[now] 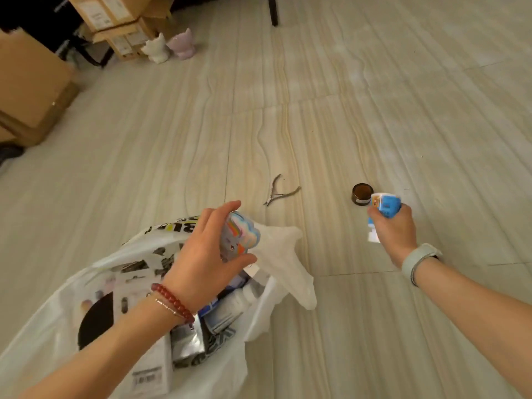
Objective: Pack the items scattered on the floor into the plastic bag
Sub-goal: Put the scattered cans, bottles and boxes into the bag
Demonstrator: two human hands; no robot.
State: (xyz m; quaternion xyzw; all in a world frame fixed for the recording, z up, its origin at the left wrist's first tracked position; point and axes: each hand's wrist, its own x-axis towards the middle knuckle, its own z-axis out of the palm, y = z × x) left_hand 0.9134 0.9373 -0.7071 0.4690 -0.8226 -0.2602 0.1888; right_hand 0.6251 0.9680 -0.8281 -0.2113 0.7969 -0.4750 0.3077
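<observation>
A white plastic bag [285, 266] with black print lies open on the floor at lower left, with several boxes and packets inside. My left hand [207, 254] hovers over its mouth, gripping a cloud-shaped item with a rainbow cartoon [240, 236]. My right hand [393, 228] is out to the right, closed around a blue and white tube [385, 205]. Just behind that tube a small brown jar [360, 192] stands on the floor. Metal nippers [277, 191] lie on the floor between the two hands, a little farther away.
Cardboard boxes [31, 90] are stacked at the left and far left corner. Two small animal figurines, white [155, 48] and lilac [182, 46], stand by the boxes. A dark furniture leg [273, 10] rises at the far centre. Pale striped floor [374, 96] stretches to the right.
</observation>
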